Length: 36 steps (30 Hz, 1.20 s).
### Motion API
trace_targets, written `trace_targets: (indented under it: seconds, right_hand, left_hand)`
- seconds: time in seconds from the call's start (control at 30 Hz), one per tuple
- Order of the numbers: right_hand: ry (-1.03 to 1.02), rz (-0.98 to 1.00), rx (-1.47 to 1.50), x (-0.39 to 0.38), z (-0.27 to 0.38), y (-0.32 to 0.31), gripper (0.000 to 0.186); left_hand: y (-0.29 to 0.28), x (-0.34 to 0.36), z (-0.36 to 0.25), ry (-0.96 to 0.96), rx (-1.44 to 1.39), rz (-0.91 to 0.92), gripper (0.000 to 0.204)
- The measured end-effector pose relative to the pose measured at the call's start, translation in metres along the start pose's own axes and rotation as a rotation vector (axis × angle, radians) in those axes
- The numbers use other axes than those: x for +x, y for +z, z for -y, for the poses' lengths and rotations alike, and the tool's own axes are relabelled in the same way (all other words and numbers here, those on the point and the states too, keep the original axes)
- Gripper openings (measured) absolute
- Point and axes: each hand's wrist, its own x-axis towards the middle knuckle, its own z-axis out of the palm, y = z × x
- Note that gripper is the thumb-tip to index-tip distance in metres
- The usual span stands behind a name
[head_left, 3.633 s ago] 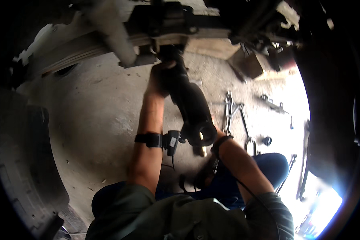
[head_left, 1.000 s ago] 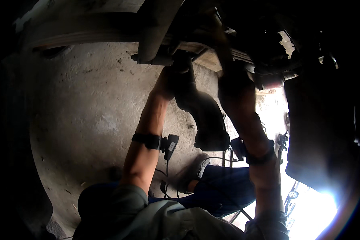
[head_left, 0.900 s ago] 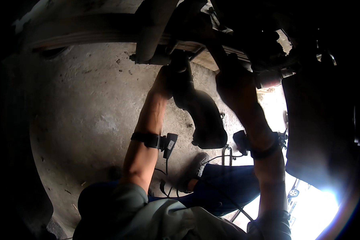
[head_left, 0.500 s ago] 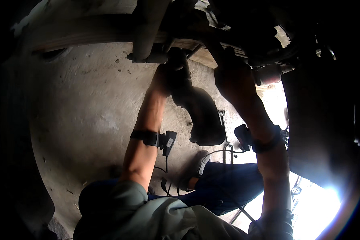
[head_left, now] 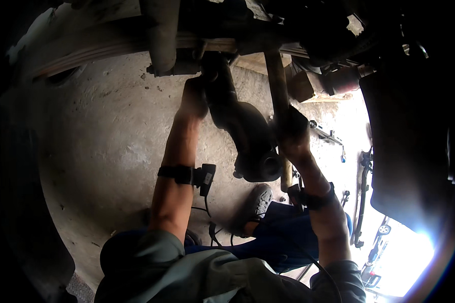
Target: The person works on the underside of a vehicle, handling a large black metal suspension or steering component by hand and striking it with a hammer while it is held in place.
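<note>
A heavy, dark, curved metal part (head_left: pixel 245 123) hangs in the middle, with a round socket at its lower end. My left hand (head_left: pixel 193 96) is closed against the upper left side of this part; shadow hides most of its fingers. In my right hand (head_left: pixel 293 129) is a long, straight-handled tool that looks like a hammer (head_left: pixel 276 81), its handle running nearly upright beside the curved part. The tool's upper end runs into a dark mass under the vehicle, and its lighter lower end sticks out below my fist.
Above my hands, a leaf spring (head_left: pixel 101 50) crosses the view, with a thick tube (head_left: pixel 162 35) in front of it. A square-ended block (head_left: pixel 302 87) sits right of the handle. Metal rods and tools (head_left: pixel 328 134) lie on the bright floor. My shoe (head_left: pixel 262 202) is below the curved part.
My right hand has come down and inward, and the tool's handle now shows clearly along the curved part. My left hand stays at that part. The view has shifted slightly.
</note>
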Motion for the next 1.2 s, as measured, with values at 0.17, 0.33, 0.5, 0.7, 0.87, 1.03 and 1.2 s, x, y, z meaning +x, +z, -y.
trace_targets:
  seconds: [0.17,0.33,0.5,0.7,0.87,1.03,1.2]
  right_hand:
    - [0.339,0.056,0.485,-0.018,-0.027,0.024,0.021]
    - [0.375,0.15,0.814,-0.039,-0.124,0.107,0.017]
    - [0.506,0.187,1.049,-0.083,-0.137,0.188,0.015]
    - [0.653,0.057,1.056,-0.06,-0.12,0.198,0.014]
    - [0.641,-0.022,0.992,-0.028,-0.073,0.167,0.012]
    - [0.905,0.022,1.336,-0.022,-0.063,0.147,0.013]
    - [0.733,0.059,0.898,-0.023,-0.054,0.142,0.018]
  left_hand:
    - [-0.001,0.003,-0.001,-0.056,-0.026,-0.065,0.045]
    - [0.001,0.003,-0.011,0.261,0.447,-0.104,0.061]
    - [0.023,-0.011,-0.031,0.143,0.633,-0.205,0.073]
    - [0.037,-0.013,-0.031,0.229,0.752,-0.128,0.073]
    - [0.022,-0.006,-0.03,0.185,0.593,-0.142,0.07]
    - [0.013,0.003,-0.022,0.157,0.484,-0.127,0.057]
    - [0.002,0.008,-0.021,0.089,0.338,-0.098,0.067]
